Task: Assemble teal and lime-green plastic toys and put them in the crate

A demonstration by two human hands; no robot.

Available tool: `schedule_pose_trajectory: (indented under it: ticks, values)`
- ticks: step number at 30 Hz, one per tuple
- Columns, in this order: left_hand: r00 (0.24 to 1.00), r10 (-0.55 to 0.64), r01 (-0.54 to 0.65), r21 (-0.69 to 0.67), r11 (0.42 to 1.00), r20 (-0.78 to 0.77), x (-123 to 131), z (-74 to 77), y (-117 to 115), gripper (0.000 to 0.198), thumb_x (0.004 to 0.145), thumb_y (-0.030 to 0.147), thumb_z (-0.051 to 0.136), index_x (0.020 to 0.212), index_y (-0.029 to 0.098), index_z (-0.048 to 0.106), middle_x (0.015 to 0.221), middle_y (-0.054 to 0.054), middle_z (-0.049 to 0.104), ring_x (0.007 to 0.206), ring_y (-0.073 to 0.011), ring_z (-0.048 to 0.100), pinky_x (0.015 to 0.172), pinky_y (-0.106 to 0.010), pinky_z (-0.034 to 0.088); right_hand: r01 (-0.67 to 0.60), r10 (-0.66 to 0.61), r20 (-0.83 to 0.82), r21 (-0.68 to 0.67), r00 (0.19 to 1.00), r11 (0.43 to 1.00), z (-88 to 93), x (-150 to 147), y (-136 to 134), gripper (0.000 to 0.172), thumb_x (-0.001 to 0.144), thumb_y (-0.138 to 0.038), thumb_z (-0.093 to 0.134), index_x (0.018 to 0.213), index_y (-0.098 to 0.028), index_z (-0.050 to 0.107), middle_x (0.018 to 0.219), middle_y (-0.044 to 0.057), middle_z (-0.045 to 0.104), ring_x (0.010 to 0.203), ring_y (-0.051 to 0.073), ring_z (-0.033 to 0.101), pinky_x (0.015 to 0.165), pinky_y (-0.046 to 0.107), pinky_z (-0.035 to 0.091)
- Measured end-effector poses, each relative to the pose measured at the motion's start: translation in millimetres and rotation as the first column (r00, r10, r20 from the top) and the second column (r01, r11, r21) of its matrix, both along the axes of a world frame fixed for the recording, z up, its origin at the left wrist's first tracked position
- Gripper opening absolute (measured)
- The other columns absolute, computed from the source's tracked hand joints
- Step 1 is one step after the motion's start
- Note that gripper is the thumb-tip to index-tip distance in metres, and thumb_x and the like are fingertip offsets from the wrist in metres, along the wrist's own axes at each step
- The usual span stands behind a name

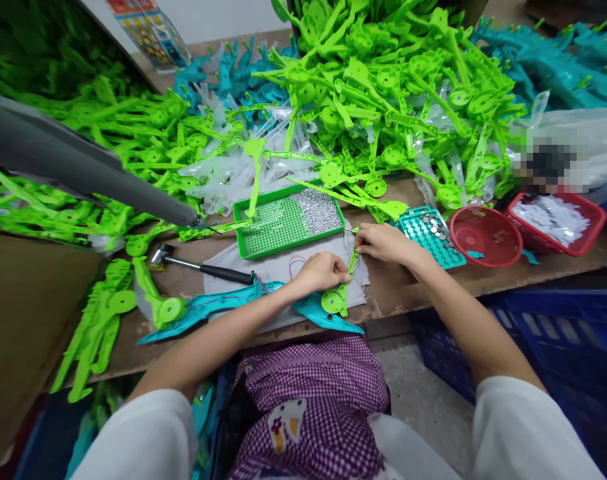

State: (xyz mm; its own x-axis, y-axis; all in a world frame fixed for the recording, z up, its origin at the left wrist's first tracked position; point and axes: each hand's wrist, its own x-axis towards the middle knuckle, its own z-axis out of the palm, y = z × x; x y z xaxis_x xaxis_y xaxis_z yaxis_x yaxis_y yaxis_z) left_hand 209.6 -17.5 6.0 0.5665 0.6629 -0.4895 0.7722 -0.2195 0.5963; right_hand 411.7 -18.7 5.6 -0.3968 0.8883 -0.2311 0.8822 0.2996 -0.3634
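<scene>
A slim bright-green plastic part (337, 301) with a round disc at its near end stands between my hands, over a grey cloth (278, 313). My left hand (324, 272) has its fingers closed on the part's middle. At the part's far end, the fingers of my right hand (381, 242) are pinched together; a tiny shiny piece shows by their tips, too small to name. Below my left hand lies a long turquoise plastic part (213, 301) with thin red wires across it. Just beyond my hands is a green perforated tray (266, 227) with many small metal pieces at its right end.
A hammer (213, 269) lies left of the cloth. To the right stand a teal tray (423, 233) of round metal pieces, a red bowl (486, 233) and a red bin (583, 233) of white pieces. Green parts (383, 87) heap up behind. A grey tool arm (83, 163) juts in from the left.
</scene>
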Motion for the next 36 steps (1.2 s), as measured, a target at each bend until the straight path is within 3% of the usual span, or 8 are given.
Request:
schedule_pose_trajectory:
  ticks: [4,8,19,24,27,30,33,36]
  values:
    - [0.997,0.004,-0.004,0.000,1.000,0.075,-6,-5.3,-1,0.015,0.075,0.031,0.070,0.082,0.019,0.074,0.074,-0.001,0.073,0.069,-0.0147,0.063,0.060,-0.023,0.040,0.020,-0.020,-0.014,0.002,1.000,1.000,0.6,0,-1,0.009,0.085,-0.024,0.059,0.091,-0.020,0.065,0.097,0.006,0.065,0.087,0.019,0.060,0.069,0.029,0.036]
    - [0.998,-0.044,0.047,-0.046,0.998,0.049,-3,-6.2,6,0.017,0.072,0.035,0.072,0.079,0.020,0.074,0.072,0.000,0.073,0.069,-0.0147,0.063,0.060,-0.023,0.039,0.026,-0.027,-0.014,-0.014,1.000,1.000,0.2,0,-1,0.009,0.085,-0.024,0.060,0.090,-0.021,0.066,0.097,0.006,0.065,0.086,0.019,0.060,0.069,0.029,0.035]
    - [0.997,0.029,-0.031,-0.030,0.999,-0.066,5,-2.5,4,0.019,0.069,0.038,0.074,0.078,0.021,0.074,0.073,-0.002,0.071,0.069,-0.0173,0.062,0.058,-0.026,0.038,-0.001,0.000,-0.007,-0.019,1.000,1.000,1.0,0,4,0.008,0.085,-0.022,0.060,0.088,-0.020,0.067,0.096,0.006,0.065,0.083,0.019,0.059,0.066,0.029,0.032]
    - [0.999,0.029,-0.030,0.082,0.996,0.013,-3,-2.7,-9,0.021,0.076,0.040,0.071,0.085,0.021,0.075,0.077,-0.002,0.073,0.070,-0.0168,0.063,0.061,-0.026,0.040,0.075,-0.061,-0.134,0.105,0.989,0.992,-4.1,-1,-20,0.018,0.091,-0.026,0.051,0.096,-0.020,0.068,0.098,0.007,0.061,0.089,0.019,0.058,0.076,0.031,0.037]
    - [0.999,0.022,-0.028,0.192,0.981,0.037,-9,-3.5,-21,0.022,0.083,0.040,0.065,0.093,0.023,0.075,0.084,-0.004,0.074,0.075,-0.0183,0.064,0.066,-0.027,0.042,0.304,-0.240,-0.248,0.263,0.939,0.916,-14.8,-7,-58,0.027,0.096,-0.029,0.043,0.111,-0.022,0.065,0.106,0.008,0.060,0.104,0.022,0.056,0.094,0.037,0.035]
    - [0.999,0.016,-0.028,0.286,0.958,0.042,-12,-3.9,-33,0.024,0.088,0.041,0.060,0.098,0.024,0.074,0.094,-0.004,0.074,0.083,-0.0205,0.066,0.071,-0.029,0.044,0.503,-0.396,-0.350,0.303,0.849,0.809,-30.9,-21,-97,0.028,0.095,-0.036,0.045,0.109,-0.022,0.066,0.103,0.008,0.061,0.103,0.022,0.056,0.094,0.038,0.037]
    - [0.999,-0.005,-0.009,0.384,0.923,0.034,-13,-4.6,-40,0.024,0.091,0.040,0.057,0.100,0.024,0.074,0.098,-0.005,0.074,0.086,-0.0211,0.067,0.072,-0.029,0.045,0.579,-0.434,-0.426,0.311,0.794,0.753,-45.8,-37,-115,0.027,0.093,-0.039,0.051,0.102,-0.022,0.069,0.096,0.007,0.062,0.098,0.022,0.058,0.090,0.038,0.039]
    - [0.999,-0.023,0.005,0.450,0.893,0.034,-12,-7.2,-43,0.025,0.092,0.039,0.056,0.098,0.023,0.074,0.094,-0.005,0.074,0.083,-0.0203,0.067,0.072,-0.029,0.045,0.599,-0.426,-0.465,0.333,0.776,0.728,-52.7,-47,-112,0.025,0.092,-0.039,0.053,0.101,-0.023,0.070,0.094,0.006,0.064,0.095,0.022,0.058,0.090,0.039,0.038]
